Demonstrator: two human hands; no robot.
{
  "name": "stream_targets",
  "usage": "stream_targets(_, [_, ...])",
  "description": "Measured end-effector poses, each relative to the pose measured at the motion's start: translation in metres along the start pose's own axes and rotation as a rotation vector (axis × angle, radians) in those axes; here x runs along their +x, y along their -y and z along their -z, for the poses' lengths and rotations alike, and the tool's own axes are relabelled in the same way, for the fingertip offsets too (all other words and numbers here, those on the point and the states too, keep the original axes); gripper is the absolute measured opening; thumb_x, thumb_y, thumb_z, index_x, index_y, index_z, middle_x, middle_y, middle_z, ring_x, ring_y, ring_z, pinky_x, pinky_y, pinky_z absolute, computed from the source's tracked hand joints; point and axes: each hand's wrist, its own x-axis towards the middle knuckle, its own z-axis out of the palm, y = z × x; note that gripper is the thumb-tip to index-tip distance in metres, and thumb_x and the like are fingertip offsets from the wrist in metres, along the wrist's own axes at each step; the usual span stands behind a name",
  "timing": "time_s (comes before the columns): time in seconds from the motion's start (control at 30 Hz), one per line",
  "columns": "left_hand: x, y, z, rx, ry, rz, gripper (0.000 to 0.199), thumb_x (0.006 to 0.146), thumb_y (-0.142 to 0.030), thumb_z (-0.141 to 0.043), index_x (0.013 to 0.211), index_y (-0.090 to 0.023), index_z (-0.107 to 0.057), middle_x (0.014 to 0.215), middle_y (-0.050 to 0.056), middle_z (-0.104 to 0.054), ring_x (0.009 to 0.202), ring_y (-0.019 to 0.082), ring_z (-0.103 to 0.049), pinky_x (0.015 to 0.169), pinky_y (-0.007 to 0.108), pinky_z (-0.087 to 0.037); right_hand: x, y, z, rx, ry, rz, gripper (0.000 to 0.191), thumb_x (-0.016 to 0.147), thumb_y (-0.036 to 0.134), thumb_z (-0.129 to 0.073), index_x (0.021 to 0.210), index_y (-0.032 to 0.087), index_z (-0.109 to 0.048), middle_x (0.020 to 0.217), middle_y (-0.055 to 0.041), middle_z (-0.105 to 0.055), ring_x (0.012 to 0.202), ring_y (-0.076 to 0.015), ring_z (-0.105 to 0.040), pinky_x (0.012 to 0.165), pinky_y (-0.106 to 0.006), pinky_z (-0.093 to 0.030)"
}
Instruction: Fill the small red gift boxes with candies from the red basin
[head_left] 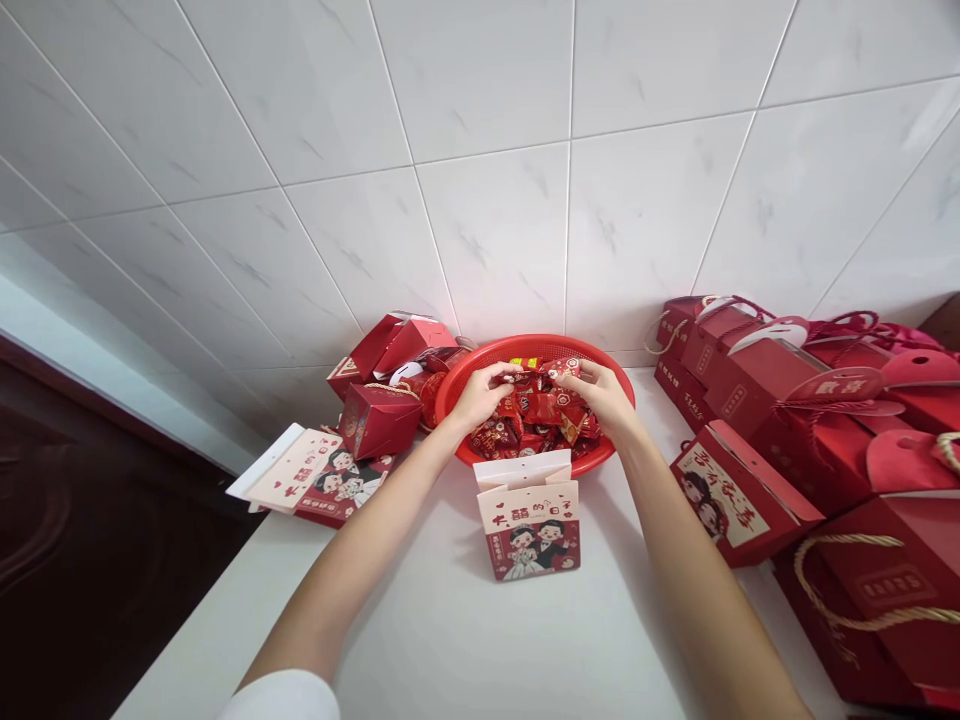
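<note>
A red plastic basket [537, 345] holds many small red wrapped packets [541, 408] that look like sweets. Over its left side is my left hand [486, 393], thumb and fingers drawn together at the packets; what they pinch cannot be made out. My right hand [604, 396] reaches over the right side, with its fingertips closed on a red patterned packet [564, 370]. Between my forearms, in front of the basket, an upright red and cream gift box [531, 525] shows a cartoon couple. Its top flaps stand up.
Red gift boxes [381, 418] and a cream-topped box [300, 470] lie left of the basket. Many red boxes with rope handles [795, 385] are piled along the right. A tiled wall [487, 240] rises behind the white table [465, 640].
</note>
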Motion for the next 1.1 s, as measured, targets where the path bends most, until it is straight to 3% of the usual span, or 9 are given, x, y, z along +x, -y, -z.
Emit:
stream_targets(0.17, [-0.001, 0.000, 0.001, 0.045, -0.035, 0.083, 0.045, 0.071, 0.002, -0.048, 0.101, -0.015, -0.077, 0.118, 0.010, -0.075, 0.120, 0.025, -0.065, 0.109, 0.043, -0.047, 0.000, -0.001, 0.000, 0.014, 0.007, -0.016, 0.034, 0.065, 0.043, -0.080, 0.085, 0.018, -0.069, 0.095, -0.0076, -0.075, 0.093, -0.0255, -0.069, 0.082, -0.036, -0.055])
stream_targets(0.33, [-0.003, 0.002, 0.002, 0.222, 0.011, 0.089, 0.061, 0.062, 0.008, -0.041, 0.103, -0.017, -0.078, 0.117, 0.006, -0.076, 0.119, 0.022, -0.066, 0.112, 0.038, -0.045, 0.000, 0.000, -0.002, -0.005, -0.005, -0.007, 0.027, 0.066, 0.039, -0.079, 0.082, 0.019, -0.069, 0.091, -0.0060, -0.075, 0.088, -0.0237, -0.069, 0.076, -0.033, -0.055])
stream_targets(0.63, [-0.007, -0.001, -0.002, 0.626, 0.180, 0.071, 0.018, 0.081, -0.015, -0.066, 0.094, -0.020, -0.078, 0.105, 0.007, -0.078, 0.101, 0.024, -0.073, 0.097, 0.033, -0.053, 0.001, -0.005, -0.002, -0.038, -0.005, 0.014, 0.028, 0.067, 0.039, -0.077, 0.083, 0.018, -0.069, 0.089, -0.0061, -0.074, 0.086, -0.0235, -0.068, 0.078, -0.034, -0.054])
stream_targets(0.87, [-0.007, 0.014, 0.003, 0.737, 0.177, 0.138, 0.044, 0.068, -0.012, -0.078, 0.111, -0.018, -0.074, 0.119, 0.015, -0.073, 0.113, 0.033, -0.067, 0.098, 0.039, -0.051, -0.001, -0.005, -0.003, -0.056, -0.005, 0.012, 0.027, 0.067, 0.038, -0.076, 0.084, 0.018, -0.069, 0.084, -0.0048, -0.073, 0.083, -0.0227, -0.066, 0.074, -0.033, -0.053])
stream_targets(1.1, [-0.009, 0.005, 0.003, 0.760, 0.171, 0.155, 0.042, 0.071, -0.016, -0.077, 0.113, -0.019, -0.073, 0.112, 0.014, -0.076, 0.107, 0.034, -0.069, 0.092, 0.039, -0.052, -0.005, 0.003, -0.004, -0.069, 0.015, 0.022, 0.025, 0.069, 0.037, -0.073, 0.085, 0.018, -0.070, 0.089, -0.0044, -0.074, 0.084, -0.0211, -0.066, 0.074, -0.030, -0.051])
